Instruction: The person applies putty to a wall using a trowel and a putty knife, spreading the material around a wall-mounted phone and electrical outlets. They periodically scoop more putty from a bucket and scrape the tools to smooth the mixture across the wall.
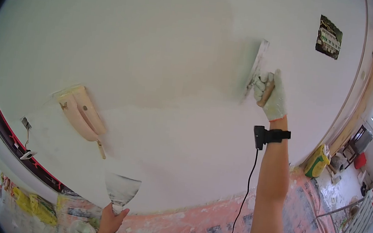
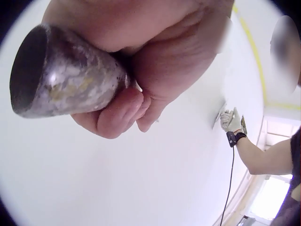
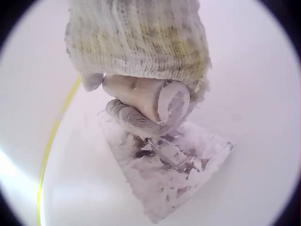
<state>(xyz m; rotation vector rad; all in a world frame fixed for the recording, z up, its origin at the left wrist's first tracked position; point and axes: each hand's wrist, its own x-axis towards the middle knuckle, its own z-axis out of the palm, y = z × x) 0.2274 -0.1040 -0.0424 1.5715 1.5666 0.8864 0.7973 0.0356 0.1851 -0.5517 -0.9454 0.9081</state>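
Note:
My gloved right hand grips the wooden handle of a flat steel trowel, whose blade lies against the white wall. In the right wrist view, gloved fingers curl round the handle above the plaster-smeared blade. Low in the head view, my bare left hand holds a wide putty knife with its blade pointing up. The left wrist view has the bare hand curled round the knife's handle, its stained metal end sticking out.
An intercom handset hangs on the wall at left, near a small box with loose wires. A rectangular opening is at upper right. Below lie pink floor covering, a yellow-green bag and a slatted metal piece.

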